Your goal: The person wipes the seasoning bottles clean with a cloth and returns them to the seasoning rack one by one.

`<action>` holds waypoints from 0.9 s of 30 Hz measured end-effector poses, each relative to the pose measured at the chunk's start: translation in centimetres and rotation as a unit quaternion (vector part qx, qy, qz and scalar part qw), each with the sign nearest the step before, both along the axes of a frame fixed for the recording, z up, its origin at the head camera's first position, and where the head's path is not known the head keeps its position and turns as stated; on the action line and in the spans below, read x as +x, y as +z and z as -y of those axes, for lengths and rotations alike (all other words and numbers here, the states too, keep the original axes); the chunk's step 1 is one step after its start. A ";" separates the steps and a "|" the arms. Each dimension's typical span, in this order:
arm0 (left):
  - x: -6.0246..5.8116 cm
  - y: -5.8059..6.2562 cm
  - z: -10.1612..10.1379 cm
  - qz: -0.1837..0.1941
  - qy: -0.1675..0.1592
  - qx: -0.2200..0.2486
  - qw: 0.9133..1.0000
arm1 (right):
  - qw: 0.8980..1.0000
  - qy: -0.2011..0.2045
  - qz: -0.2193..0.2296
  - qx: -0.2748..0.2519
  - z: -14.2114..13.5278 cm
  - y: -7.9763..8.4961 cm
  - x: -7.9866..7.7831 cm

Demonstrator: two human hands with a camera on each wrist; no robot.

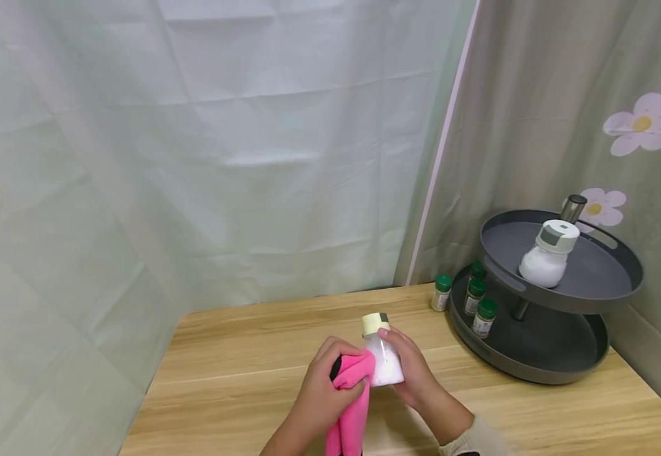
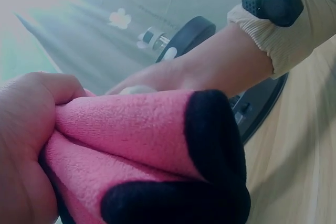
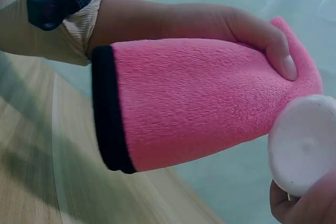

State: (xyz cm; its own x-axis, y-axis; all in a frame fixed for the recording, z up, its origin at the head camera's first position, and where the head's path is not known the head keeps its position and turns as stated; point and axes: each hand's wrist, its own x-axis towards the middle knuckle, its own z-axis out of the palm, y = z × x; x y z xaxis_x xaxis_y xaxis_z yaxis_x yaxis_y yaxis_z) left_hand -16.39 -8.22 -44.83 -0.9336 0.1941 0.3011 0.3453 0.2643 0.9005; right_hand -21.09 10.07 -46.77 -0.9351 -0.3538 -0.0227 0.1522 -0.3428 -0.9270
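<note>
My right hand grips a clear jar of white granules with a cream lid, tilted above the wooden table. In my left hand is a folded pink cloth with black edging, pinched between thumb and fingers. The cloth's upper end lies against the jar's left side. From the right wrist view the jar's round white base faces the camera, and the cloth hangs beside it. In the left wrist view the cloth hides most of the jar.
At the right stands a dark two-tier round tray. A similar white-lidded jar sits on its upper tier, and several green-capped bottles on the lower one. Another green-capped bottle stands on the table beside it. Curtains hang behind.
</note>
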 end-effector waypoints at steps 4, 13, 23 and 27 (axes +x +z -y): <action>0.1 -0.2 -0.1 0.000 -0.002 -0.003 1.000 | 1.000 0.014 0.020 -0.003 0.1 -0.3 -0.2; -0.9 0.3 1.2 -0.012 0.080 0.006 0.997 | 0.993 0.106 0.032 0.040 1.0 -0.6 0.4; -1.6 0.4 2.2 0.002 0.128 0.015 0.992 | 0.991 0.105 -0.034 0.076 0.4 0.1 0.4; -1.3 0.5 1.9 0.008 0.099 0.023 0.995 | 0.995 0.062 -0.049 0.066 0.2 0.3 0.3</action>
